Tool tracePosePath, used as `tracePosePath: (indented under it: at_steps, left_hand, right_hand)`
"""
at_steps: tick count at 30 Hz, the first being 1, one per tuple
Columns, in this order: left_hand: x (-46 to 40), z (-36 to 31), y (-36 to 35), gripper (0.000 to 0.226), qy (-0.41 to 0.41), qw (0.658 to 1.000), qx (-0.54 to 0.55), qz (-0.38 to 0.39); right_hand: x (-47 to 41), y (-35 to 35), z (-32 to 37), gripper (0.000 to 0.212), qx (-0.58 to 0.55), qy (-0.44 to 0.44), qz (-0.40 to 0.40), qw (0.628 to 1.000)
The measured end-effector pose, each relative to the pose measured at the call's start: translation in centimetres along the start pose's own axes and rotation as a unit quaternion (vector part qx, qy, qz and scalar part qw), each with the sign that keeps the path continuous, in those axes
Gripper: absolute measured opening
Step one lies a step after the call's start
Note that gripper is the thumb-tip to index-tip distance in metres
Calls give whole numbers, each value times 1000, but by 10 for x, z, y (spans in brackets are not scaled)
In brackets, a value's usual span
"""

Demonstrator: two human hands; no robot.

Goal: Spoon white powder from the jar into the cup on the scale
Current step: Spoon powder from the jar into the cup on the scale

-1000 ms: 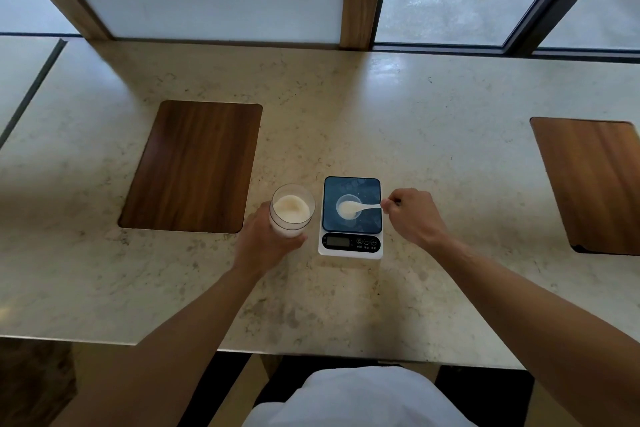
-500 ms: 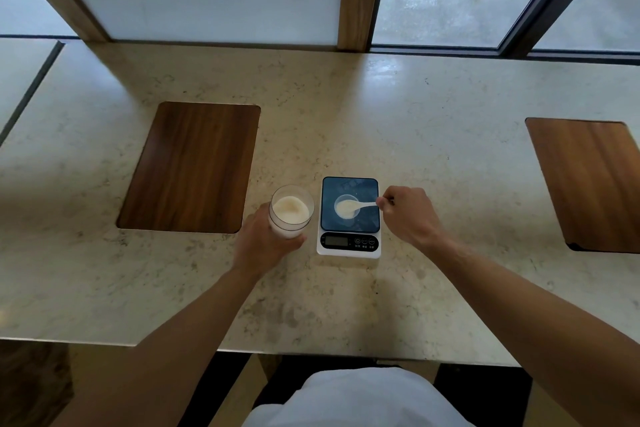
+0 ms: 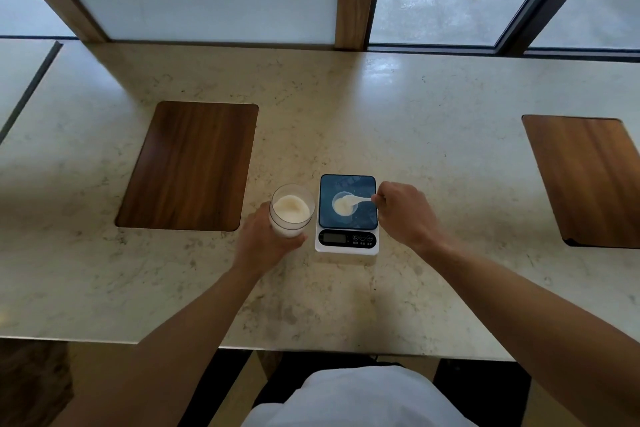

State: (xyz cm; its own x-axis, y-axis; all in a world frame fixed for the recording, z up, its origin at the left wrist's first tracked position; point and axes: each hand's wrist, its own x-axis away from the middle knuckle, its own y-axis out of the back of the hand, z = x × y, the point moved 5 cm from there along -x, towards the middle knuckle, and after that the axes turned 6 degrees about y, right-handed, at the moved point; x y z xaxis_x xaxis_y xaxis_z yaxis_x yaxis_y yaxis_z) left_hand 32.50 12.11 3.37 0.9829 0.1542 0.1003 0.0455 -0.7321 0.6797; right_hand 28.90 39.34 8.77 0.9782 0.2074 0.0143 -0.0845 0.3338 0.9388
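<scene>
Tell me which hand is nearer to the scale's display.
Left. The left hand, wrapped around the jar, sits just beside the display. The right hand holds the spoon over the cup, slightly farther off.

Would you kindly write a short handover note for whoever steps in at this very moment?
Left hand: wrapped around the glass jar, which stands on the counter just left of the scale and holds plenty of white powder.
Right hand: pinching the handle of the white spoon, its bowl over the small clear cup on the scale.
Done: some powder is already in the cup.
Left: finish tipping this spoonful, read the display (illegible here), and add more if it is short.
</scene>
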Motion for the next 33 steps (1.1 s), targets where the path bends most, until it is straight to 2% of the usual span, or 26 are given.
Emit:
tracePosePath:
  at_steps: [15,18,21,24,27,30,33]
  left_hand:
    - [4,-6,-1,77,-13,1000,4,-7]
    - [3,-5,-3,76,-20,1000,7,-7]
    - [3,-7,-5,76,-13,1000,11,-10]
    - [2,-6,-7,78,1,1000,15,-11]
    - [1,-6,-7,81,5,1000,19,-14]
    - [0,-8,-7,80,24,999,19,-19]
    - [-4,-12,-4,75,45,998,19,-26]
  right_hand:
    - [17,6,10,14,45,122,-56,990]
    - [17,4,2,17,9,67,-76,995]
    - [15,0,-14,21,-103,-88,-81,987]
    - [14,-11,-29,23,-264,-251,-39,930]
    - [19,-25,-31,21,-459,-358,2,813]
    - [22,-35,-24,24,-570,-397,21,719]
    - [16,-40,-11,24,-631,-388,45,670]
